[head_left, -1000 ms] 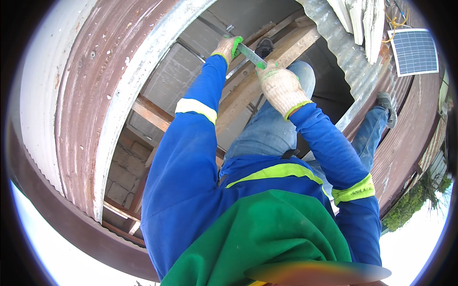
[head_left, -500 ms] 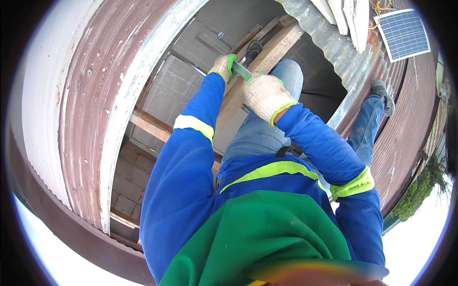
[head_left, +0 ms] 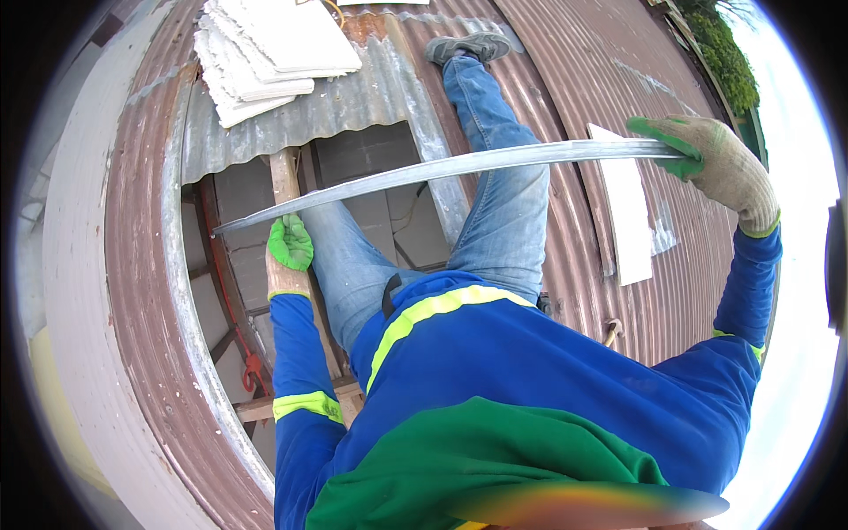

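A long, narrow galvanized metal channel [head_left: 442, 168] stretches across in front of me, over my thighs and the roof opening. Around its right end my right hand [head_left: 729, 168], in a knitted glove with green coating, is closed, arm held out to the side. My left hand [head_left: 290, 246], gloved the same way, has its fingers curled at the channel's lower edge near the left end. The channel's left tip juts past that hand, over the opening.
Corrugated brown roof sheets [head_left: 565, 256] surround an opening with wooden beams [head_left: 284, 177] and grey blocks below. Ragged white foam boards [head_left: 274, 44] are stacked at its far edge. A white strip [head_left: 629, 221] lies on the right. Red cord [head_left: 256, 367] hangs inside the opening.
My view has turned to the right. My hands, close together over the beam before, are now wide apart, and the channel shows at full length. My right arm has swung out to the right.
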A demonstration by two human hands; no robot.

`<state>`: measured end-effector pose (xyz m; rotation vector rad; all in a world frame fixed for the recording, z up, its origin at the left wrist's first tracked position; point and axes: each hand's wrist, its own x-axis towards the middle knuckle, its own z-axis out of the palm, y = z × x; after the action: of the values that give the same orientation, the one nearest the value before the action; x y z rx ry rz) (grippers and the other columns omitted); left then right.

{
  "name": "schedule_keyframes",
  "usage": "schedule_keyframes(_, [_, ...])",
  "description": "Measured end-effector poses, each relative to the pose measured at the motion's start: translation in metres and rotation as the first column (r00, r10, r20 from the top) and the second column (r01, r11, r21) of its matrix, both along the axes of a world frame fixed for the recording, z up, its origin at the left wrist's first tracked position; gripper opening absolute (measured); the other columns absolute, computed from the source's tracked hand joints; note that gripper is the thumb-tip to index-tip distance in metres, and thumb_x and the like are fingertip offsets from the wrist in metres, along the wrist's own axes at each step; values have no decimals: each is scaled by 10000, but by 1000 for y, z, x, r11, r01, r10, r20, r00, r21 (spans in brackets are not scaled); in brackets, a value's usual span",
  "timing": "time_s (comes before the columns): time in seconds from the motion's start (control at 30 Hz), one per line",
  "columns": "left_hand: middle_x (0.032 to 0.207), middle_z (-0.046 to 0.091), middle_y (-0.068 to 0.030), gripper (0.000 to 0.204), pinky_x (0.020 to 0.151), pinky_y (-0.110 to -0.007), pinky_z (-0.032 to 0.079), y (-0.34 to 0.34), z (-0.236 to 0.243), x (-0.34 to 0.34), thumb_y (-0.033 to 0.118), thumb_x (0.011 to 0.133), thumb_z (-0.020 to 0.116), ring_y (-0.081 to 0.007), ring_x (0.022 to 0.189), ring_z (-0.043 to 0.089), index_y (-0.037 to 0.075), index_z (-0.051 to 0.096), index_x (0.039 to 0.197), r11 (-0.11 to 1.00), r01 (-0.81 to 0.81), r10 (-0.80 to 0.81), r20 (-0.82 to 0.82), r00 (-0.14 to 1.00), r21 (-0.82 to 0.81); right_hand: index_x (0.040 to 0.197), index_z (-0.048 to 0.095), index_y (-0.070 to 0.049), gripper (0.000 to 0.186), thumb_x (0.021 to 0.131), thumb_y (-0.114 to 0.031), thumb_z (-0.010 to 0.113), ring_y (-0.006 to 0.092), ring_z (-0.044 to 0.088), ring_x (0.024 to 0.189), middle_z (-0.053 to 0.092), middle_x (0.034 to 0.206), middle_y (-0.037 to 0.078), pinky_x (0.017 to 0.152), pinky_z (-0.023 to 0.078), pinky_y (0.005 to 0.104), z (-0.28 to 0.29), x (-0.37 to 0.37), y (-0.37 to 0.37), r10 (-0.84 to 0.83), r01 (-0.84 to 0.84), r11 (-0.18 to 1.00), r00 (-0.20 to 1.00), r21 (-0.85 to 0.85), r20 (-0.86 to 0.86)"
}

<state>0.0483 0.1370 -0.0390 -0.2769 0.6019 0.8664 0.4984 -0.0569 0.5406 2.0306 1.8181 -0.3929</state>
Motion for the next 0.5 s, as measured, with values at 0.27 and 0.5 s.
schedule_keyframes(0.27, [1049, 763, -161, 361, 737, -395, 661, -22, 121, 158, 411, 994, 742, -299, 961, 767, 57, 690, 1044, 823, 568, -528, -359, 770, 9, 1220, 776, -1, 488, 733, 31, 798, 119, 648, 628, 755, 805, 80, 566, 568, 281, 11, 85, -294, -783, 831, 544, 450, -120, -429])
schedule_keyframes(0.5, [924, 744, -132, 515, 654, -386, 646, -73, 143, 198, 587, 961, 723, -282, 820, 759, 83, 638, 901, 649, 761, -622, -585, 520, -14, 1043, 740, 59, 411, 734, -177, 876, 116, 633, 591, 694, 732, 80, 506, 493, 260, 32, 134, -391, -799, 871, 470, 352, -142, -488])
